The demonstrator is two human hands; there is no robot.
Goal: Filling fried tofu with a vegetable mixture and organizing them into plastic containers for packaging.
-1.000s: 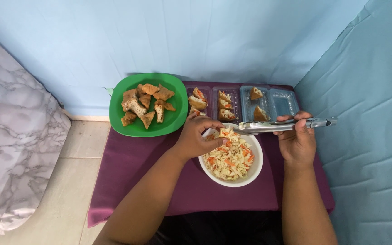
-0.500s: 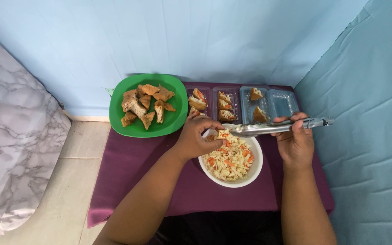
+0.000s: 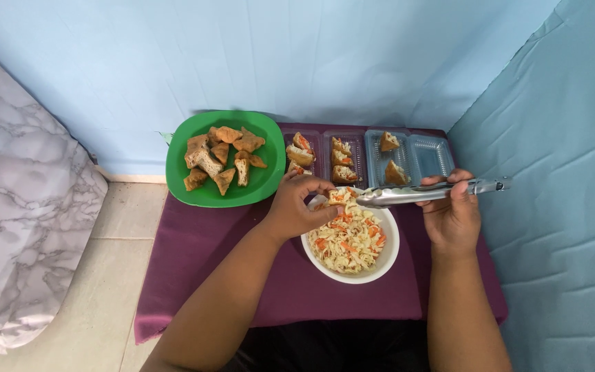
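A green plate (image 3: 194, 196) of fried wedges sits at the table's far left. Beside it, the left hand (image 3: 297, 207) pinches a stuffed tofu piece (image 3: 337, 196) over the far rim of a white bowl (image 3: 388, 258) of shredded salad. Metal tongs (image 3: 425, 193), gripped in the right hand (image 3: 454, 217), appear pressed together at that piece. Behind, a clear tray (image 3: 430, 155) holds 6 filled pieces.
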